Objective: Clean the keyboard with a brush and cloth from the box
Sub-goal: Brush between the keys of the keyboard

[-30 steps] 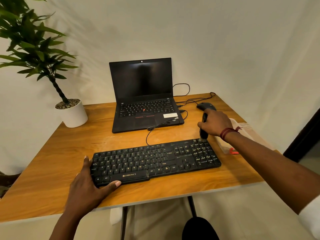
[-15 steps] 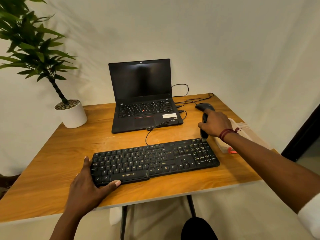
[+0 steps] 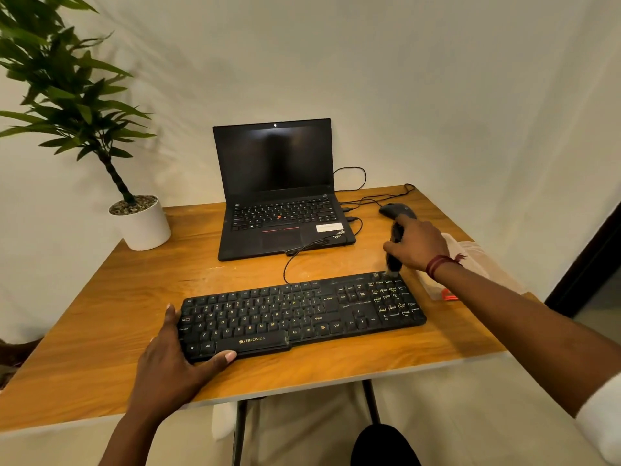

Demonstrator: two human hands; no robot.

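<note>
Almost no change in last second: right hand (image 3: 416,245) still curled round brush (image 3: 394,255), bristles on far right corner of keyboard (image 3: 302,314), near front edge of table (image 3: 84,348). Left hand (image 3: 171,361) still flat against keyboard's left end, bracing. Likely brushing numpad corner; rest of keys, wipe-down pending.

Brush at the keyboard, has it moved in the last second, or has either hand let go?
No visible change. The right hand still grips the brush, bristles at the far right corner of the keyboard; the left hand still presses against its near left corner. The laptop, mouse and plant stayed put.
</note>
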